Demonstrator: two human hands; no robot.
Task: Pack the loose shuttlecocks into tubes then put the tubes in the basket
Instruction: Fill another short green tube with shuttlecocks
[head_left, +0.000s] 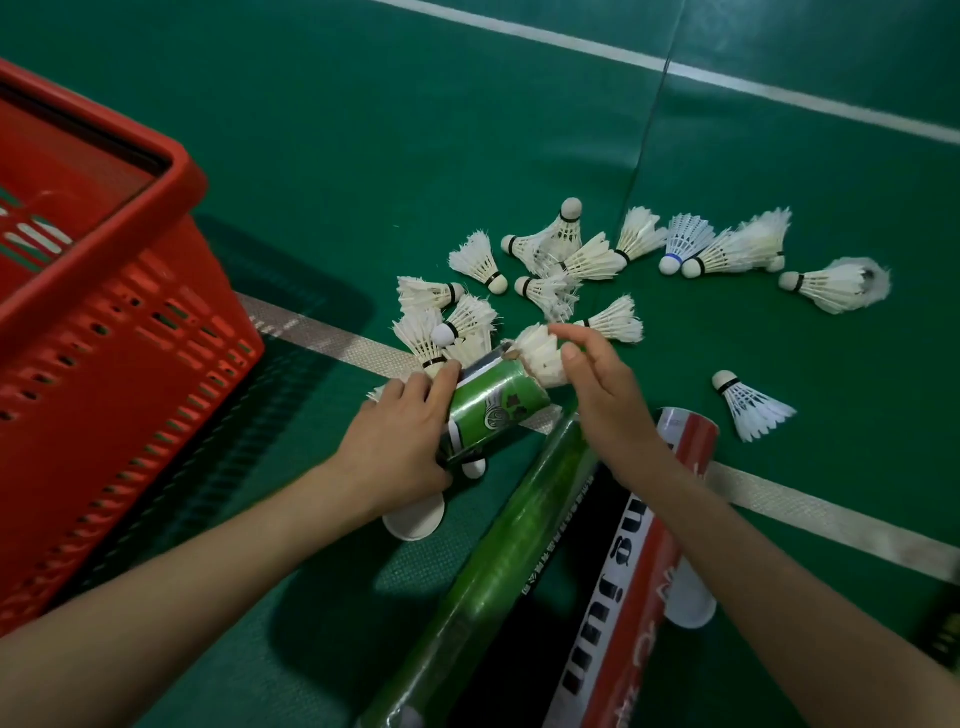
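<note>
One green tube (493, 410) sits in the grip of the left hand (400, 441) at the centre, its mouth aimed toward 1 o'clock, where a shuttlecock (540, 358) shows its feathers. The right hand (602, 395), fingers loosely spread, is at those feathers. Loose shuttlecocks (587, 260) scatter over the green floor (363, 156) toward 1 and 2 o'clock. The red basket (130, 322) stands at 9 o'clock; two more tubes (498, 561) lie at 5 o'clock.

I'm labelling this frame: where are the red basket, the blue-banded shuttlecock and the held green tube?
red basket (130, 332), head view, slotted side wall.
blue-banded shuttlecock (685, 240), head view, white skirt.
held green tube (493, 410), head view, printed side.
</note>
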